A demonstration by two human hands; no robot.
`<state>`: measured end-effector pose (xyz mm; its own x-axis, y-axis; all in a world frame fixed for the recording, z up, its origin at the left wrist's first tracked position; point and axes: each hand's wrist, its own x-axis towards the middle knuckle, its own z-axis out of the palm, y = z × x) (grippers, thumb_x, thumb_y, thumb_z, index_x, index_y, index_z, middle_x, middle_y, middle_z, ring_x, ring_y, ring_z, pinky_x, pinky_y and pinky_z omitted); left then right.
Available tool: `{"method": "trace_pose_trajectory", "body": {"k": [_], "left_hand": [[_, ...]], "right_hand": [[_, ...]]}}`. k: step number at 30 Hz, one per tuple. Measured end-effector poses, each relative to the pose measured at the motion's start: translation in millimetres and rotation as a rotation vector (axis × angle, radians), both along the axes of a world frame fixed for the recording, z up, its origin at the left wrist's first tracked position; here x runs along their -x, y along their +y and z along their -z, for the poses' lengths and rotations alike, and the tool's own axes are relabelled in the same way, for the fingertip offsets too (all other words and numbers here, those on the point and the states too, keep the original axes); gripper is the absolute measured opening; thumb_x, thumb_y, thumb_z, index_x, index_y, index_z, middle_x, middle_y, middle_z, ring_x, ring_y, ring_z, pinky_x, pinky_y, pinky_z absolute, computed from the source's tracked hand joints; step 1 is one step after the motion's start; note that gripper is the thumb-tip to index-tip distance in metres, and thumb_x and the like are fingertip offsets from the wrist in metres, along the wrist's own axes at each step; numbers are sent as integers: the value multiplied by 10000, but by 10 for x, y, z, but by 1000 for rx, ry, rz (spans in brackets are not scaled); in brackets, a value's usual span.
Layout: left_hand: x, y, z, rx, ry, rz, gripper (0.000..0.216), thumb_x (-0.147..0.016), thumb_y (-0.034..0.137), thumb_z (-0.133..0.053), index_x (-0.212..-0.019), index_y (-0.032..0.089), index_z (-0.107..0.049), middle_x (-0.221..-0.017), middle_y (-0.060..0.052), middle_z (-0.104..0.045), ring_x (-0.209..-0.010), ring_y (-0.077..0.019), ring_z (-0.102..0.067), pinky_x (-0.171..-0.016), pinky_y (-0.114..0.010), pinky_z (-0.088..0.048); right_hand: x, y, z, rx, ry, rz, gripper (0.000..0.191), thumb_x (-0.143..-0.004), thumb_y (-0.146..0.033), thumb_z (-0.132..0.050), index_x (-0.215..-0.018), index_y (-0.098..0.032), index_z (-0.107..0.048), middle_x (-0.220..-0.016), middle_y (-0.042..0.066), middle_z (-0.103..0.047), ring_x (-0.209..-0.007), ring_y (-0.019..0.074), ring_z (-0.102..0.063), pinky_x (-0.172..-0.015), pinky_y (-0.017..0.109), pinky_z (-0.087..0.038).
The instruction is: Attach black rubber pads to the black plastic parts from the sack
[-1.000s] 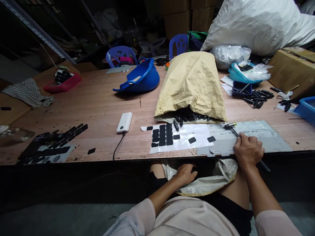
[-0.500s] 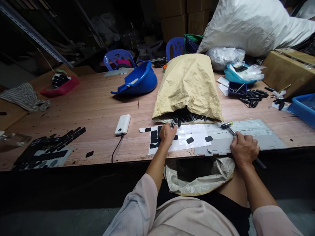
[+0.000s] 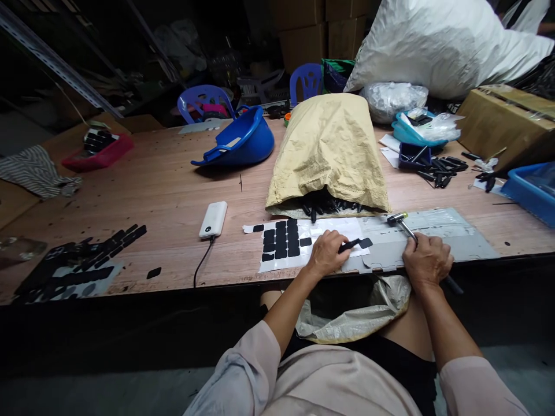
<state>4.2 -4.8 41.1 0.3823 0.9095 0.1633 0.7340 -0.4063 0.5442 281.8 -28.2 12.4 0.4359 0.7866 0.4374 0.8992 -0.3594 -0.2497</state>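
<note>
Fingers of the left hand [image 3: 326,253] pinch a small black stick-like part [image 3: 349,245], its far end pointing toward a black pad [image 3: 365,242] on the white sheet [image 3: 338,228] just beyond the fingertips. Fingers of the right hand [image 3: 427,261] are wrapped around the handle of a small hammer [image 3: 405,226], whose head rests on the grey sheet [image 3: 451,234] ahead of the knuckles. To the left of the left hand, rows of black pads [image 3: 281,238] cover the white sheet. Beyond both hands, a tan sack [image 3: 329,150] lies on the desk [image 3: 151,190], black parts spilling from its mouth. Below the hands, an open bag [image 3: 359,318] sits on the person's lap.
</note>
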Motion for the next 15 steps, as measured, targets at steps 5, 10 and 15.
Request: {"method": "trace_pose_trajectory", "body": {"k": [5,10,15], "left_hand": [[-94,41,126,54,-39,23,181,-899,270,-792,-1076,233,-801,-999,-57,-719,-1017,-253,-610,-974,-394,-496],[-47,86,169,101,-119,26,219,-834,291,-885,-1029,220,-814,-979,-54,-733,-999,-251,-614,-960,-386,-501],[-66,114,195,123,-156,22,227,-806,283,-919,-1003,224,-822,-976,-50,-736,-986,-244,-615,-948,-378,-502]], "right_hand": [[-20,6,-31,24,10,-8,307,-1000,-351,-561,-1108,-154,-770,-1034,150,-612,-932,258,-456,-766,373,-291],[-59,-12,-72,78,49,-20,314,-1017,-350,-541,-1111,-148,-763,-1057,158,-641,-953,270,-500,-787,385,-332],[231,-334,-83,-116,246,-241,339,-1037,-412,-507,-1120,-178,-737,-1068,144,-684,-1010,285,-598,-873,419,-467]]}}
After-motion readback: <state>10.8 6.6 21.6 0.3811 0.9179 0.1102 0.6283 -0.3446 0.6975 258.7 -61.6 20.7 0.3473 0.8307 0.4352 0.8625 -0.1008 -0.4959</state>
